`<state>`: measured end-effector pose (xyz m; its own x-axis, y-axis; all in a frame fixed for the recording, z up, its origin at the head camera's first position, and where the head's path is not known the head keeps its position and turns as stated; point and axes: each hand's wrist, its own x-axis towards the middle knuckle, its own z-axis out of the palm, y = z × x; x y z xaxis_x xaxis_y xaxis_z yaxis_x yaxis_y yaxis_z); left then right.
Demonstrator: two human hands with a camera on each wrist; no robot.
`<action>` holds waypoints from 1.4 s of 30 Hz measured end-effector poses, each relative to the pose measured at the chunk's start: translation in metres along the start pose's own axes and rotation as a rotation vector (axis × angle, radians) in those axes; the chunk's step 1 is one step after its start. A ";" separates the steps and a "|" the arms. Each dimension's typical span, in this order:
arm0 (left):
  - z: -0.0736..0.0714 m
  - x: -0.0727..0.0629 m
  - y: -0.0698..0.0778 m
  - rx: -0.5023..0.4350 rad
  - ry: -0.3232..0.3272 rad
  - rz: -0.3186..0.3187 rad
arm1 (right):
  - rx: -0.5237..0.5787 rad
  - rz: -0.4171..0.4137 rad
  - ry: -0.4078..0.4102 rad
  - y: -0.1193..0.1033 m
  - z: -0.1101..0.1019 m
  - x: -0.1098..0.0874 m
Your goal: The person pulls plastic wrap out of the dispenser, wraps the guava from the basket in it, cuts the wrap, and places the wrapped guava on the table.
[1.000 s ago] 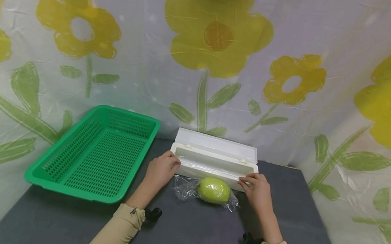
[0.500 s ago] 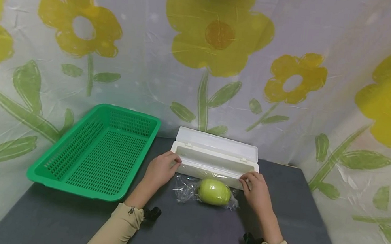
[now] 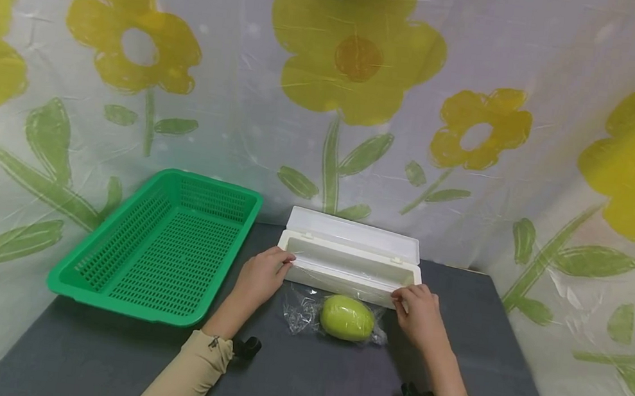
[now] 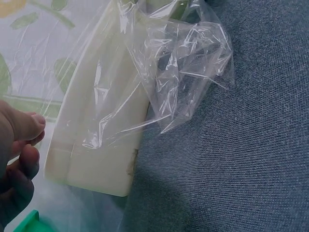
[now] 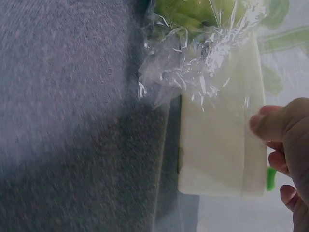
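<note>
A yellow-green oval fruit [image 3: 347, 318] lies on its side, wrapped in clear cling film [image 4: 174, 72] that bunches up at both ends. Behind it is a long white cling film box [image 3: 315, 278] with its lid [image 3: 354, 233] tipped back. From the fruit, a sheet of film stretches up over the box's front. My left hand [image 3: 263, 274] pinches the sheet's left side between thumb and fingers, at the box's left end. At the right end, my right hand [image 3: 421, 315] pinches the other side of the sheet. The box's inside shows no roll through the film.
To the left, a green plastic basket [image 3: 120, 307] with slotted walls sits on the dark grey cloth-covered table [image 3: 304, 384]. A flower-printed curtain [image 3: 226, 124] hangs close behind the box and along the sides.
The wrapped fruit has shifted slightly toward me, away from the box. My right hand has edged a little to the right; both hands keep their pinch on the film.
</note>
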<state>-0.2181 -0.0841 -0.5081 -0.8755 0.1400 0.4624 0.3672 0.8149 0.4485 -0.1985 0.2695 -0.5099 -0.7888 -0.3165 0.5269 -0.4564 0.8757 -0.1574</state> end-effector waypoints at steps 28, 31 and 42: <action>-0.017 -0.006 0.018 -0.016 0.001 -0.016 | 0.145 0.254 -0.065 0.001 -0.036 -0.007; -0.020 -0.013 0.019 -0.034 0.006 -0.022 | 0.164 0.268 -0.069 0.000 -0.040 -0.011; -0.021 -0.028 0.021 -0.039 0.037 0.025 | 0.180 0.298 -0.087 -0.004 -0.044 -0.022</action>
<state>-0.1797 -0.0825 -0.4953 -0.8538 0.1388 0.5018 0.4018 0.7885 0.4656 -0.1613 0.2893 -0.4843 -0.9266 -0.0936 0.3643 -0.2604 0.8585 -0.4418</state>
